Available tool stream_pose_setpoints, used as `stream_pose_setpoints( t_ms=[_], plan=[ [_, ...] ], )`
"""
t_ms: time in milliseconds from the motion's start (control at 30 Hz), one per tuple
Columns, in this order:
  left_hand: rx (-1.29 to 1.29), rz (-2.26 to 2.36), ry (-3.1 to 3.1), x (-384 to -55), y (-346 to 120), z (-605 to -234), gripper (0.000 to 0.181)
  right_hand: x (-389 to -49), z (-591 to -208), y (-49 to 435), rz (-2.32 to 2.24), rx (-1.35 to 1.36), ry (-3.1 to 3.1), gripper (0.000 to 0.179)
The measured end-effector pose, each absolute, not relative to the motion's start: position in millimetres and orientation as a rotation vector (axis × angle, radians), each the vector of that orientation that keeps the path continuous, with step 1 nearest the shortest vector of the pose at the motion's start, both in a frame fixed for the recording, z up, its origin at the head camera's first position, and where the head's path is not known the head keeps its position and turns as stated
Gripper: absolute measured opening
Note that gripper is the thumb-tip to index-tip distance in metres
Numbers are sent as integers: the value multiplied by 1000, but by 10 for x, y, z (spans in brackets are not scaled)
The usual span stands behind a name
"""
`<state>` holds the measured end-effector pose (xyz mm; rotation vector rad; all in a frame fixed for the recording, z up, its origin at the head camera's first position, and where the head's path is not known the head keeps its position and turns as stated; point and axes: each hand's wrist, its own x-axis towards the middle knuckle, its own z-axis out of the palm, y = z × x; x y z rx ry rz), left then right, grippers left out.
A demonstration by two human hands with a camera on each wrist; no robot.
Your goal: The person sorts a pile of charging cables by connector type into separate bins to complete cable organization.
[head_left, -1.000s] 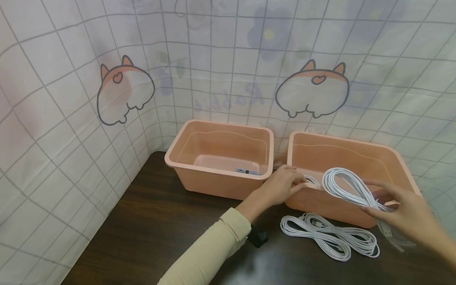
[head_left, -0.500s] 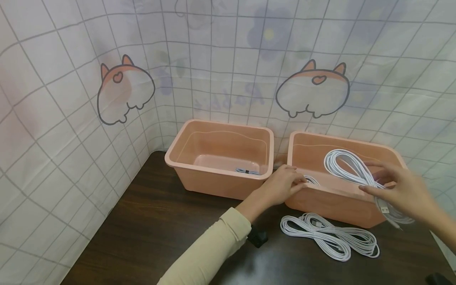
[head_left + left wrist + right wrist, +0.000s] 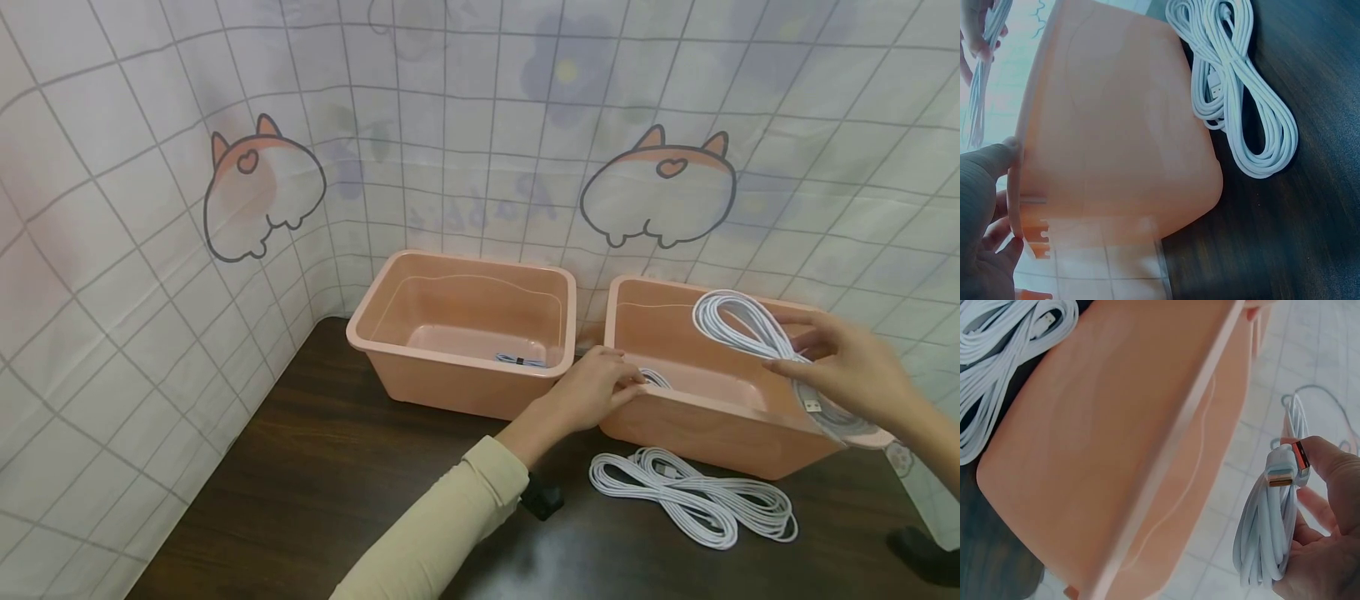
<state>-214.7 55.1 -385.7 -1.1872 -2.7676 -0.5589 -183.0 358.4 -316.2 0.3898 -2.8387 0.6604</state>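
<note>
My left hand (image 3: 588,390) grips the front left rim of the right pink plastic bin (image 3: 697,429); the left wrist view shows thumb and fingers on both sides of the rim. Above that bin's right part, my right hand (image 3: 855,358) pinches a coiled white USB cable (image 3: 738,323) at its middle. One loop points left, and the plug end hangs down to the right. Metal connectors (image 3: 1280,481) show close up in the right wrist view. A white cable coil (image 3: 655,377) lies inside the right bin, partly hidden by the front wall.
Twisted white cables (image 3: 697,500) lie on the dark wooden table (image 3: 300,492) before the right bin. A left pink bin (image 3: 450,383) holds a small pale blue cable bundle (image 3: 521,362). A grid-patterned cloth (image 3: 465,125) hangs behind and at the left.
My right hand has risen and shifted slightly right and back, carrying the coiled cable from the bin's front edge to above it. The left hand stays on the rim.
</note>
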Motion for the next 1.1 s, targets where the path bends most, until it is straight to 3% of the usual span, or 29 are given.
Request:
stream_pose_setpoints(
  t_ms=[567,1100],
  plan=[
    [-1188,-580,-2758,-2144,550,-3863,26,-2156,-3074,3687,655,321,-2933,56],
    [-1189,-581,-2760,-2154,559,-3866,26,-2329,-3023,3761,696,205,-3016,63]
  ],
)
